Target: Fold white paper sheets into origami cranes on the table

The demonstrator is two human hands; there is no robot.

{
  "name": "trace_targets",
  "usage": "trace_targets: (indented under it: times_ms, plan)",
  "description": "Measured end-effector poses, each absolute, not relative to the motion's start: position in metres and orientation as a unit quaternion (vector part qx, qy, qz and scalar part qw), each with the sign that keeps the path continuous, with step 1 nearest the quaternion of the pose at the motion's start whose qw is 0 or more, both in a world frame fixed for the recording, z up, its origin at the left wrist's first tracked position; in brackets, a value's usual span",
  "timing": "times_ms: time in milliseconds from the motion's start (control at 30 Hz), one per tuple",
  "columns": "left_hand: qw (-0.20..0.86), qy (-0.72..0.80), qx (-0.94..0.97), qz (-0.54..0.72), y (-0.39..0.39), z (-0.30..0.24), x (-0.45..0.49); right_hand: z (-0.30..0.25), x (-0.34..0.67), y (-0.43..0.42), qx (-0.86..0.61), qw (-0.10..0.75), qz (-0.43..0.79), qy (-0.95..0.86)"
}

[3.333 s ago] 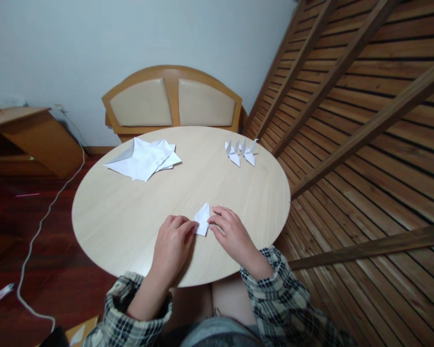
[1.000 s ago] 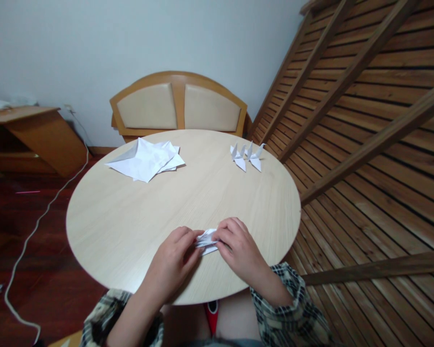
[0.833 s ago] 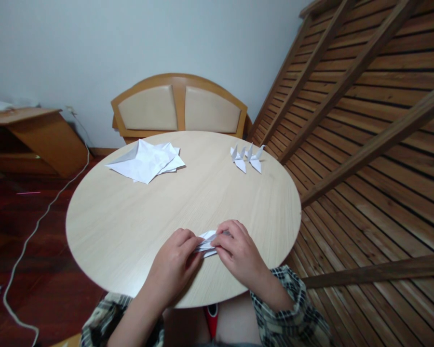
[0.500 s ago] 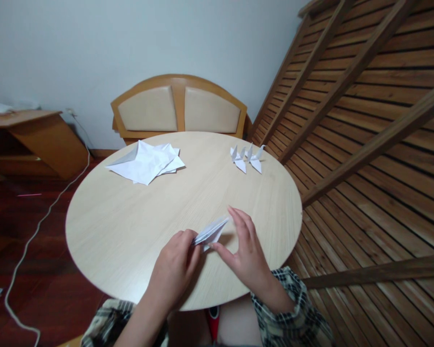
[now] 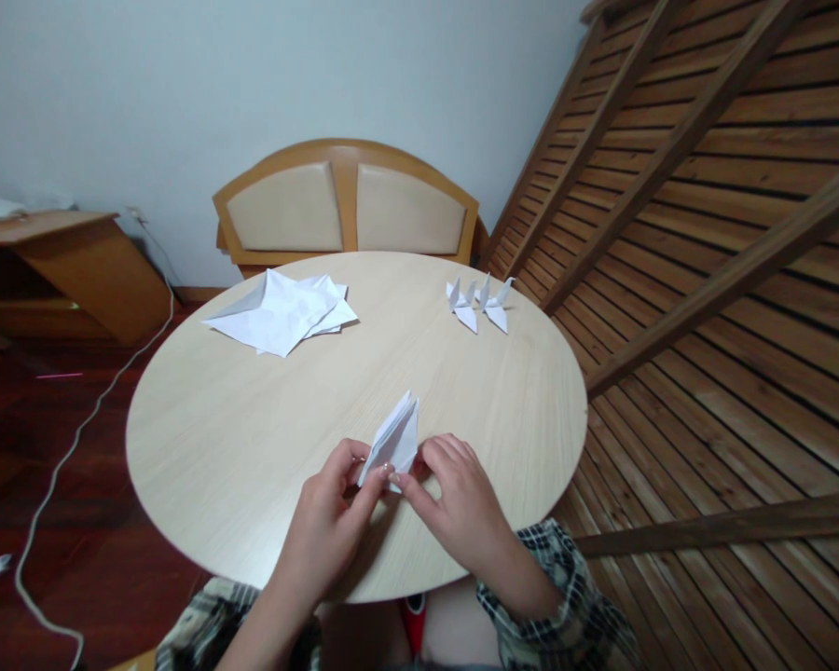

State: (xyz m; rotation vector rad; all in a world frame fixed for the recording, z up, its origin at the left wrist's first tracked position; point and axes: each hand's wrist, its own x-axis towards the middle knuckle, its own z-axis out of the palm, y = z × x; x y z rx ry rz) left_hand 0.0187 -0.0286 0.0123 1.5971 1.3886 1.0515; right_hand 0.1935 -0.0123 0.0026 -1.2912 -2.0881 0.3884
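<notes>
A small piece of folded white paper (image 5: 400, 436) stands tilted above the near part of the table, its layers partly spread and its points facing away from me. My left hand (image 5: 336, 499) pinches its lower left side, thumb at the bottom edge. On the other side my right hand (image 5: 460, 499) grips the lower right corner, its thumb close to the left thumb. Some of the fingers behind the paper are hidden. Two white paper cranes (image 5: 463, 306) (image 5: 495, 303) stand side by side at the table's far right.
Several creased white sheets (image 5: 280, 312) lie overlapping at the far left of the round wooden table (image 5: 252, 438). Beyond it stands a padded wooden headboard (image 5: 350, 200). A slatted wooden panel (image 5: 706, 280) slopes along the right. A white cable (image 5: 76, 438) crosses the dark floor.
The folded paper has turned from pointing right to pointing away from me, and its layers show wider. My right hand has come down to grip its lower right; both thumbs now meet near its bottom.
</notes>
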Motion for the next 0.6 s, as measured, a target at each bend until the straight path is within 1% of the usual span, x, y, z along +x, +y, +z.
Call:
trace_targets:
  times_ms: [133, 233, 400, 600]
  plan:
    - [0.484, 0.498, 0.592, 0.408, -0.0288, 0.0132, 0.0162, 0.0012, 0.1956, -0.0120, -0.466, 0.319, 0.170, -0.808]
    - [0.513, 0.475, 0.596, 0.396, -0.0294, 0.0124, 0.0152, 0.0008, 0.1974, -0.0128, -0.443, 0.324, 0.171, -0.818]
    - [0.483, 0.464, 0.638, 0.379, -0.0302, 0.0124, 0.0145, 0.0028, 0.1994, -0.0141, -0.442, 0.338, 0.162, -0.815]
    - [0.387, 0.513, 0.682, 0.350, -0.0298, 0.0153, 0.0154, 0.0076, 0.1999, -0.0138, -0.441, 0.341, 0.163, -0.814]
